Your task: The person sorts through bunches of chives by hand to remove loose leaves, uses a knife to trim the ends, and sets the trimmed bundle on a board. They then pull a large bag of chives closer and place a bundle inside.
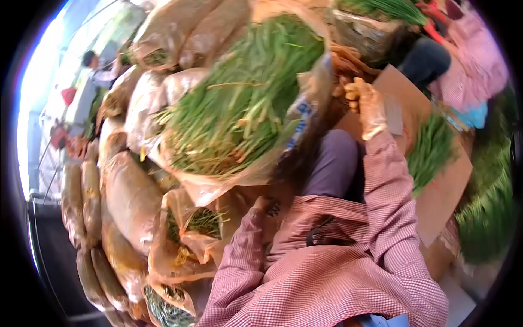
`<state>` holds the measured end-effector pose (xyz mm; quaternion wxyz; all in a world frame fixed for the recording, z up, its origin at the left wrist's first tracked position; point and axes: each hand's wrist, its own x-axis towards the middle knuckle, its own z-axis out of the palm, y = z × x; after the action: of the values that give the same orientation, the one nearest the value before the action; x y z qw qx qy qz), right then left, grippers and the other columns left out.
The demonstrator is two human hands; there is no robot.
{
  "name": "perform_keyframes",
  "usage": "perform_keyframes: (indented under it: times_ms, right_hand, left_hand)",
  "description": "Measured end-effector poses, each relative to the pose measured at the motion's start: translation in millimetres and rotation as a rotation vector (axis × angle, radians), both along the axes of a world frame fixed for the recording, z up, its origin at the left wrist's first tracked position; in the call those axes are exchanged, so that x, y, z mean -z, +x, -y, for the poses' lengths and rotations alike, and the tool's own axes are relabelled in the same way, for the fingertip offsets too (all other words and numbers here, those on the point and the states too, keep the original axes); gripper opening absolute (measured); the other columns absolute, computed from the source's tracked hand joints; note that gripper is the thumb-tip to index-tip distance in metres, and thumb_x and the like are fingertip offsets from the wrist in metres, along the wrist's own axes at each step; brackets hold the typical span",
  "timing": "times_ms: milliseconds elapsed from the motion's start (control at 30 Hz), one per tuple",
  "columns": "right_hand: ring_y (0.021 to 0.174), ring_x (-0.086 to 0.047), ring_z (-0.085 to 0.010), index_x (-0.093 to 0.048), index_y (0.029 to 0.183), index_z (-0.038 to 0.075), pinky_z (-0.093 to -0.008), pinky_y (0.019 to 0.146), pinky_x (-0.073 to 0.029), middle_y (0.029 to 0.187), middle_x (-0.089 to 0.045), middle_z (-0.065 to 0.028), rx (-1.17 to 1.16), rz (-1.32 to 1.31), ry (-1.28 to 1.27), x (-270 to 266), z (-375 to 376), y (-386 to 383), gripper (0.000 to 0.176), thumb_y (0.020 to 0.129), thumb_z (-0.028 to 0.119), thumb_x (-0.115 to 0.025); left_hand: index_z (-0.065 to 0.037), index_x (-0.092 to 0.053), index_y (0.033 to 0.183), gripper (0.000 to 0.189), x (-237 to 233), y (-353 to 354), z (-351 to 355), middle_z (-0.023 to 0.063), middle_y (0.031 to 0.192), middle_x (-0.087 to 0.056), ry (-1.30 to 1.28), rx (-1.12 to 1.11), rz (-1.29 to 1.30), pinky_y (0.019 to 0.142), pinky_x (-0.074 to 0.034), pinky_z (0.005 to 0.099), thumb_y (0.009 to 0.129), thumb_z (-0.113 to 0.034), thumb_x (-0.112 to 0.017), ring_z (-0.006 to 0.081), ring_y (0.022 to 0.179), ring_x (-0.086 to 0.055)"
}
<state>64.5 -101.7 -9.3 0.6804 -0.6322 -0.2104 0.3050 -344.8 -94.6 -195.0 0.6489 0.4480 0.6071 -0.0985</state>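
Note:
A large clear plastic bag [313, 98] with blue print stands open in front of me, filled with long green stalks [245, 92] that have pale ends. My right hand [366, 106], in a pale orange glove, is raised right of the bag beside crumpled orange plastic [354, 59]. Its fingers are curled; what they hold, if anything, is hidden. My left hand [267, 206] is low, below the bag's near edge, dark and blurred, its fingers not clear. A loose bunch of green stalks [433, 150] lies on cardboard [449, 185] to the right.
Stuffed plastic bags [131, 191] are stacked along the left and at the top. A smaller open bag [182, 256] with greens is at lower left. At upper right sits another person [468, 60] in pink beside more greens [381, 8]. A distant person [101, 71] is at far left.

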Motion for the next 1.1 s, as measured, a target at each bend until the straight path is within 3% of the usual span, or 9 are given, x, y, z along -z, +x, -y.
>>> perform_keyframes:
  times_ms: [100, 133, 233, 367, 433, 567, 700, 900, 1100]
  right_hand:
    - [0.051, -0.047, -0.0031, -0.066, 0.089, 0.007, -0.0172, 0.046, -0.038, 0.066, -0.058, 0.0037, -0.018, -0.035, 0.025, -1, 0, -6, 0.038, 0.096, 0.043, -0.053]
    - [0.051, -0.049, -0.0035, -0.064, 0.089, 0.007, -0.0175, 0.046, -0.039, 0.067, -0.059, 0.0029, -0.038, -0.026, 0.033, -2, 2, -12, 0.037, 0.095, 0.043, -0.055]
    - [0.052, -0.051, -0.0038, -0.063, 0.088, 0.007, -0.0175, 0.047, -0.040, 0.068, -0.060, 0.0021, -0.092, 0.023, 0.114, -14, -1, -18, 0.034, 0.093, 0.040, -0.059]
    - [0.057, -0.056, -0.0075, -0.063, 0.090, 0.005, -0.0240, 0.055, -0.045, 0.071, -0.064, -0.0024, -0.233, 0.355, 0.039, -60, 4, -49, 0.030, 0.089, 0.035, -0.065]
    - [0.071, -0.063, -0.0254, -0.064, 0.095, 0.008, -0.0324, 0.069, -0.050, 0.083, -0.067, -0.0113, -0.190, 0.712, 0.008, -81, 13, -71, 0.023, 0.089, 0.030, -0.062]
    - [0.090, -0.062, -0.0294, -0.062, 0.095, 0.010, -0.0390, 0.079, -0.050, 0.095, -0.064, -0.0125, -0.450, 0.954, 0.176, -119, 44, -130, 0.022, 0.088, 0.030, -0.058]
    - [0.111, -0.056, -0.0307, -0.059, 0.110, 0.003, -0.0406, 0.096, -0.043, 0.114, -0.061, -0.0112, -0.810, 1.258, 0.132, -109, 46, -191, 0.033, 0.087, 0.027, -0.060]
    - [0.071, -0.065, -0.0238, -0.053, 0.123, 0.004, -0.0421, 0.063, -0.049, 0.083, -0.067, -0.0093, -0.831, 1.717, -0.085, -57, 28, -273, 0.041, 0.085, 0.018, -0.050]
    - [0.075, -0.068, -0.0323, -0.070, 0.075, 0.003, -0.0418, 0.067, -0.054, 0.081, -0.069, -0.0164, -1.268, 1.407, -0.116, -3, 53, -292, 0.017, 0.076, 0.015, -0.058]
  left_hand:
    - [0.002, -0.066, 0.086, 0.016, 74, -97, -21, 0.0139, 0.071, -0.066, 0.311, -0.681, 0.178, 0.046, -0.050, 0.0343, 0.084, -0.013, -0.061, 0.0214, 0.053, -0.061]
    - [0.000, -0.067, 0.089, 0.020, -33, -64, -9, 0.0143, 0.073, -0.067, 0.283, -1.027, 0.129, 0.045, -0.048, 0.0303, 0.077, -0.016, -0.068, 0.0232, 0.057, -0.064]
    - [0.000, -0.061, 0.075, 0.016, -142, -39, -21, 0.0076, 0.063, -0.061, 0.890, -1.574, 0.344, 0.039, -0.039, 0.0243, 0.082, -0.013, -0.066, 0.0128, 0.044, -0.050]
    - [0.002, -0.061, 0.077, 0.031, -256, -53, -21, 0.0108, 0.067, -0.062, 1.139, -1.257, 0.439, 0.039, -0.033, 0.0227, 0.087, -0.027, -0.064, 0.0063, 0.045, -0.043]
    - [0.004, -0.062, 0.084, 0.036, -279, -54, -31, 0.0126, 0.074, -0.064, 1.258, -1.048, 0.234, 0.042, -0.037, 0.0243, 0.085, -0.032, -0.066, 0.0084, 0.049, -0.048]
    - [0.008, -0.063, 0.099, 0.058, -283, -49, -66, 0.0145, 0.087, -0.065, 1.031, -0.797, -0.065, 0.054, -0.049, 0.0316, 0.072, -0.041, -0.077, 0.0182, 0.062, -0.059]
    - [0.006, -0.066, 0.094, 0.040, -240, -71, -102, 0.0126, 0.076, -0.065, 0.893, -0.791, -0.068, 0.051, -0.049, 0.0329, 0.074, -0.027, -0.073, 0.0201, 0.057, -0.060]
    - [0.012, -0.064, 0.095, 0.033, -256, -79, -53, 0.0165, 0.070, -0.066, 1.084, -0.772, -0.183, 0.045, -0.050, 0.0321, 0.077, -0.016, -0.065, 0.0211, 0.051, -0.062]
    - [0.007, -0.060, 0.091, 0.027, -175, -92, -69, 0.0148, 0.063, -0.061, 0.765, -1.036, 0.129, 0.034, -0.045, 0.0339, 0.083, -0.018, -0.068, 0.0234, 0.040, -0.055]
